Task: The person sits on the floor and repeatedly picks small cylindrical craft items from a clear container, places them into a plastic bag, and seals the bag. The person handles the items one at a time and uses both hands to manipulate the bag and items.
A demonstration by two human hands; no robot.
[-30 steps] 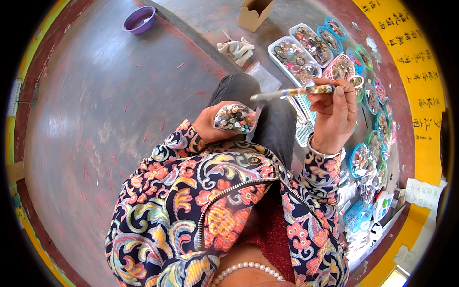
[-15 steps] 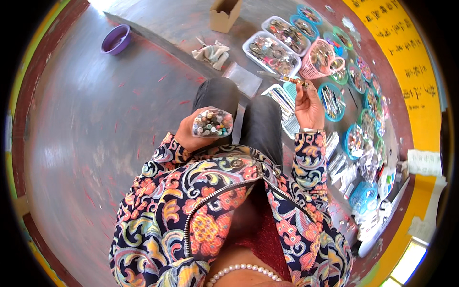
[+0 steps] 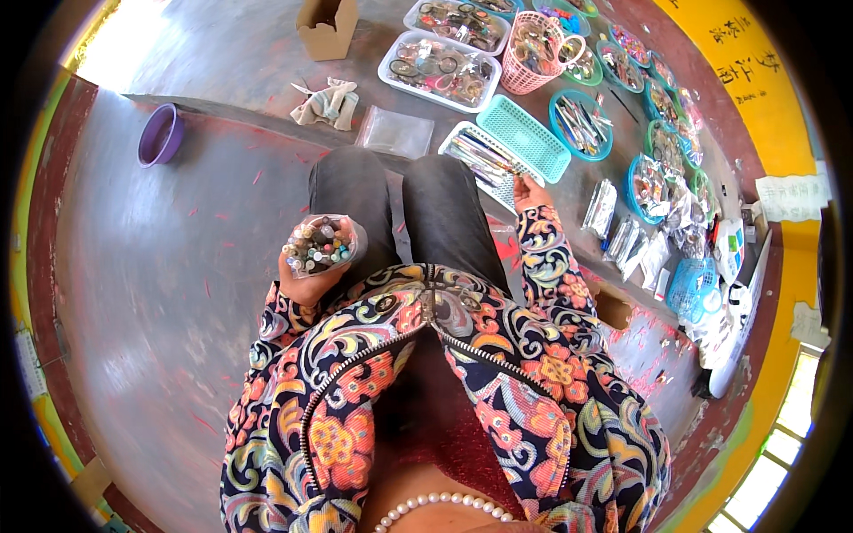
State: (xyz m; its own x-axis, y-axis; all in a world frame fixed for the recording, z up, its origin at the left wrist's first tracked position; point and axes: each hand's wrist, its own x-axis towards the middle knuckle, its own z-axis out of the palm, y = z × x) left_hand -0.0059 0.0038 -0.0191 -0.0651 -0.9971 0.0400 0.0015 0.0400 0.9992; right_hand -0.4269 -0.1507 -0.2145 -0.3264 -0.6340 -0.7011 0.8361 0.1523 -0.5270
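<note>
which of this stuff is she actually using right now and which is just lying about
In use:
- left hand holding clear plastic cup of pens
- right hand reaching into white tray of pens

Lying about:
- purple bowl
- small cardboard box
- crumpled cloth
- pink basket
- teal basket lid

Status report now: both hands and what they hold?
Left hand grips clear cup of pens. Right hand reaches to white tray of pens; grip unclear. Nothing blocks it.
</note>
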